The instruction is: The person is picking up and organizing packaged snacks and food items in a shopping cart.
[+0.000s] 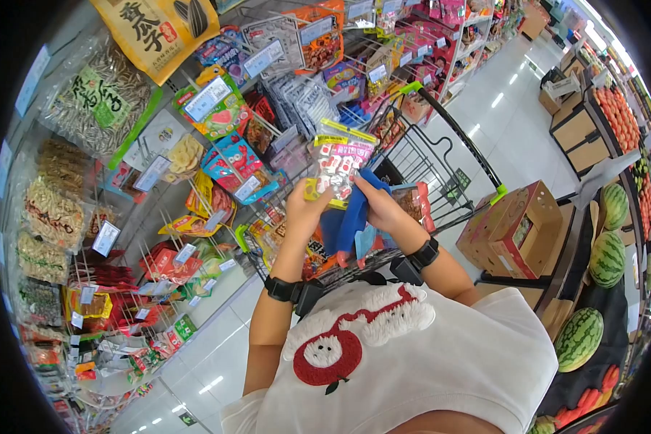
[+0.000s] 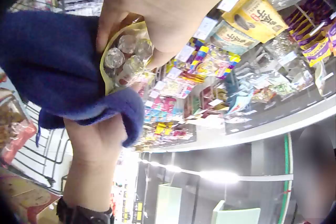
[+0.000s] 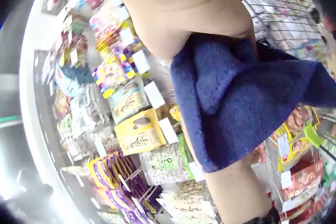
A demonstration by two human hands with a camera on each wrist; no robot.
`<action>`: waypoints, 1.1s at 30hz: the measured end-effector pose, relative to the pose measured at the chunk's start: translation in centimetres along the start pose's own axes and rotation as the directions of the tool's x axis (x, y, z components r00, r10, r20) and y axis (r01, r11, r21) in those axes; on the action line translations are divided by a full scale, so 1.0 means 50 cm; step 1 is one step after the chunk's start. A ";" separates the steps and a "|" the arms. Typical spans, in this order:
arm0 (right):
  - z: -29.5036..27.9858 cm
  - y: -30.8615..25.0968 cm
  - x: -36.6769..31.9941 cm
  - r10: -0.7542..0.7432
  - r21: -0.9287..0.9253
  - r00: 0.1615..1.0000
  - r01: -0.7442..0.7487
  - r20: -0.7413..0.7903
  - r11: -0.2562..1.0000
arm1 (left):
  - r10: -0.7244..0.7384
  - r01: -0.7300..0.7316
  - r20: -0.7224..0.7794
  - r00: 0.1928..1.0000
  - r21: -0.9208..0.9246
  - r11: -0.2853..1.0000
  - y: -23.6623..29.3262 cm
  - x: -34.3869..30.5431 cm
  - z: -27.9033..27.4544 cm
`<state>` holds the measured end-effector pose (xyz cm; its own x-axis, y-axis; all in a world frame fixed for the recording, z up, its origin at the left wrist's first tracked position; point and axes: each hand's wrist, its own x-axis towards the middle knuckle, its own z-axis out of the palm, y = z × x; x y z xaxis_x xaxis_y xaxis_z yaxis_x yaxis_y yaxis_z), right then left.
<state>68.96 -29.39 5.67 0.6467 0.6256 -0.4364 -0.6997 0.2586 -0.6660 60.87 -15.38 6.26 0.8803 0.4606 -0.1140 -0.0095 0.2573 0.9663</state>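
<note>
My left hand [image 1: 311, 202] pinches the lower edge of a clear snack packet with a yellow border [image 1: 336, 160], held up in front of the snack rack. The left wrist view shows the same packet [image 2: 125, 56] under the fingers of that hand [image 2: 152, 19], with wrapped sweets inside. My right hand [image 1: 372, 199] grips a dark blue cloth [image 1: 346, 220] that touches the packet's right edge and hangs down between both hands. In the right wrist view the cloth [image 3: 247, 98] drapes below the right hand [image 3: 178, 8]. Both hands are above a shopping cart [image 1: 441, 170].
Hanging snack bags on pegs [image 1: 123, 145] fill the rack to my left. The cart holds several packets. Red cardboard boxes [image 1: 517, 228] stand to the right, with watermelons [image 1: 604, 257] and other produce beyond. A tiled aisle [image 1: 513, 123] runs ahead.
</note>
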 end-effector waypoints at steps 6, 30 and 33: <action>-0.128 0.117 0.057 0.350 0.204 0.920 -0.313 -0.179 0.928 | 0.051 -0.059 0.029 0.998 0.483 0.874 -0.232 0.034 -0.035; -0.365 0.117 0.128 0.595 0.397 0.726 -0.462 -0.344 0.793 | -0.363 0.369 -0.137 0.922 0.600 0.709 -0.466 0.163 0.098; -0.381 0.123 0.138 0.593 0.431 0.737 -0.443 -0.326 0.787 | -0.303 0.313 -0.153 0.941 0.736 0.601 -0.472 0.173 0.107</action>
<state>74.90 -37.53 -12.96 0.1605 0.3744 -0.9133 -0.9674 0.2435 -0.0702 71.23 -22.03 -16.28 0.7583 0.4849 -0.4357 0.6190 -0.3262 0.7144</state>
